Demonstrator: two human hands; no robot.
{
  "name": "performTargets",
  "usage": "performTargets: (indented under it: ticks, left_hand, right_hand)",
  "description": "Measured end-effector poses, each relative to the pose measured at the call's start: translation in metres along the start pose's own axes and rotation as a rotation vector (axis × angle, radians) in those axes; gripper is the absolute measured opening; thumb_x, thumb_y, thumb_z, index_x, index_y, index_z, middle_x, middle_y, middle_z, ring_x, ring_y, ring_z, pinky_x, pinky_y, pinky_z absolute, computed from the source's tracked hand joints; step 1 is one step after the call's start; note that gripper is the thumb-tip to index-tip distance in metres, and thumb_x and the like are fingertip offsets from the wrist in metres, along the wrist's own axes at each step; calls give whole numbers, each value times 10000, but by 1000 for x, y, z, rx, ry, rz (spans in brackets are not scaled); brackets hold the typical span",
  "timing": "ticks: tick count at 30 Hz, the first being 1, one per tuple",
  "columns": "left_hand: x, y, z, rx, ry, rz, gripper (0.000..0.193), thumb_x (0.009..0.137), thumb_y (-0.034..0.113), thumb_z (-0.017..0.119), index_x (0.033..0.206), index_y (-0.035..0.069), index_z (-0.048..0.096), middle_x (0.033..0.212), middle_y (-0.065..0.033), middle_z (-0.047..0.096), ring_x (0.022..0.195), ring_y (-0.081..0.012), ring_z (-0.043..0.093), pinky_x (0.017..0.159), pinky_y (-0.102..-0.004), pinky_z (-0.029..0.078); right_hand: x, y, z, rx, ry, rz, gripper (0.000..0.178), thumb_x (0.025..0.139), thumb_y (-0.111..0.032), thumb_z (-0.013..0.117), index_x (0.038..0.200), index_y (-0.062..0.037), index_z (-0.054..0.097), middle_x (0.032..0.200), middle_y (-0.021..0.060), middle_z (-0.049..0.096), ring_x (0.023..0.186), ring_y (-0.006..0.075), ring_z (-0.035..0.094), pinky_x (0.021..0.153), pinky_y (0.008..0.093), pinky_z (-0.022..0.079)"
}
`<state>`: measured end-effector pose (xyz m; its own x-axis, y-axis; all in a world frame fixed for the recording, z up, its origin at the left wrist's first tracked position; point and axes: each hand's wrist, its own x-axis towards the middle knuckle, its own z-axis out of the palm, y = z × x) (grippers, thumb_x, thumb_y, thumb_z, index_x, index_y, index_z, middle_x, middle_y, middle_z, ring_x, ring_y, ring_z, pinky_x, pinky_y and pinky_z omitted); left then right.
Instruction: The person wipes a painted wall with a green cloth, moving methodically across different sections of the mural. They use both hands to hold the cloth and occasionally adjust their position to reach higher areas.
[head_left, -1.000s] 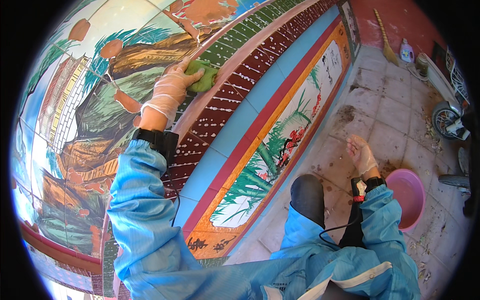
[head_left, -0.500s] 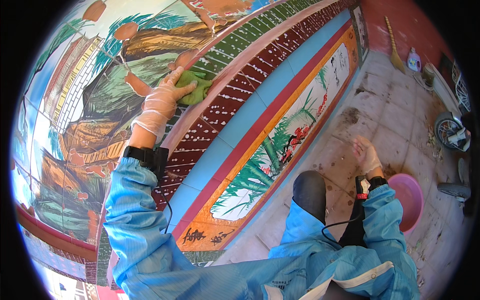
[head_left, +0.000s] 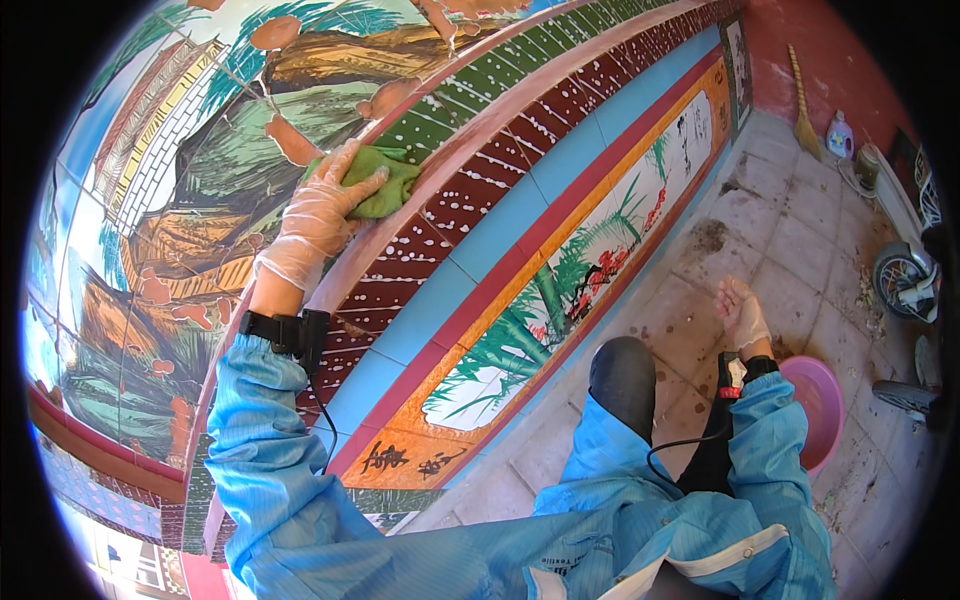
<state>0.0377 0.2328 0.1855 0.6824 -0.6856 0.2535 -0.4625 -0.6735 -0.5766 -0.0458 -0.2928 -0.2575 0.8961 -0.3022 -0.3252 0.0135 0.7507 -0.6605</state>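
Observation:
My left hand (head_left: 318, 215), in a clear thin glove, presses a green cloth (head_left: 380, 182) onto the raised rim of a painted tile wall (head_left: 230, 150). Its fingers spread over the cloth's left side and hide part of it. Under the cloth run a green tiled band and a dark red tiled band (head_left: 480, 190), both streaked with white spots. My right hand (head_left: 741, 314), also gloved, hovers over the paved floor near my knee, palm up. Its fingers are loosely bent, and nothing shows in them.
A pink basin (head_left: 822, 412) stands by my right forearm. Farther off are a straw broom (head_left: 804, 115), a clear detergent bottle (head_left: 839, 136) and a wheeled vehicle (head_left: 900, 270) at the right. A bamboo-painted panel (head_left: 570, 290) lines the wall's lower part.
My left hand and the cloth have shifted slightly down the rim, toward me. The view has tilted a little. My right hand stays in nearly the same place.

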Motion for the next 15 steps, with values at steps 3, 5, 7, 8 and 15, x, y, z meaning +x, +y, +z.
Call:
performTargets:
  ticks: [3,5,7,8,15]
  left_hand:
    - [1,4,-5,-21,-32,-28,719,675,213,845,1340,329,597,1570,-118,307,1380,-366,371,1118,-416,368]
    - [1,5,-8,-40,-56,-34,701,698,276,838,1353,310,590,1573,-115,302,1386,-363,360,1124,-416,358]
    - [1,4,-8,-41,-56,-33,687,723,303,825,1366,296,580,1569,-117,311,1379,-366,368,1121,-421,358]
    - [1,4,-7,-32,-50,-33,678,738,297,816,1371,290,575,1563,-120,323,1369,-371,382,1116,-425,364]
    - [27,15,18,-143,223,-376,516,913,328,644,1412,265,526,1396,-181,534,1244,-398,520,1036,-450,430]
  right_hand:
    - [0,0,2,29,7,12,289,928,-245,645,1171,-96,600,1037,30,659,874,145,605,758,280,508]
    - [-2,-1,4,43,0,18,295,926,-242,649,1175,-94,598,1038,30,657,874,143,603,768,274,504]
    - [-4,-2,6,52,2,17,301,925,-241,651,1180,-91,597,1038,29,655,877,142,601,780,269,501]
    - [-5,-3,7,52,8,15,304,926,-241,651,1184,-89,596,1038,28,654,880,141,600,786,267,499]
    - [-13,-4,17,44,3,21,311,933,-238,642,1196,-81,591,1052,27,653,910,135,600,810,261,494]
